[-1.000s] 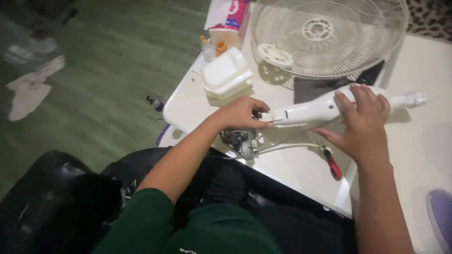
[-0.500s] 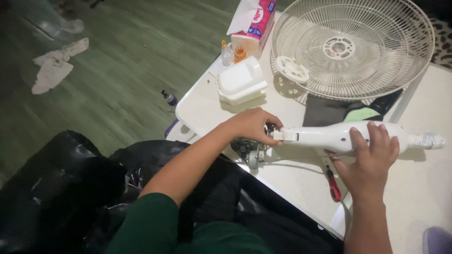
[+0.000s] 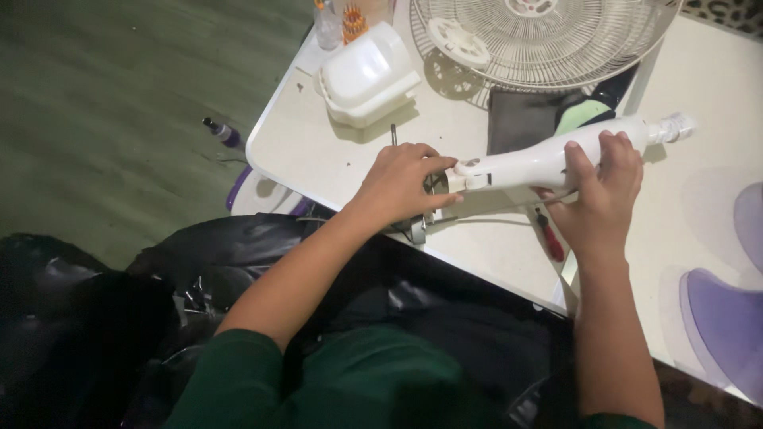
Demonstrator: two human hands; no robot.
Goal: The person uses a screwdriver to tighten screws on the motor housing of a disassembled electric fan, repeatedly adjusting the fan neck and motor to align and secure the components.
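Note:
A white plastic fan neck [image 3: 532, 159], long and tapered, lies across the near part of the white table [image 3: 318, 159]. My right hand [image 3: 598, 195] grips it around its middle. My left hand [image 3: 401, 184] is closed over a small metal motor part [image 3: 421, 230] at the neck's wide end, near the table's front edge. A red-handled screwdriver [image 3: 550, 242] lies on the table just under my right wrist.
A round white wire fan grill [image 3: 548, 40] lies at the back with a white fan hub [image 3: 457, 41] on it. A white plastic housing [image 3: 367, 75] sits at back left, small bottles [image 3: 327, 24] behind it. A dark cloth [image 3: 524, 119] lies under the grill. A small bottle [image 3: 221, 132] lies on the floor.
My head has moved in closer and the view has shifted. Both hands keep their hold on the fan neck and the motor part, with the neck tilted slightly up to the right.

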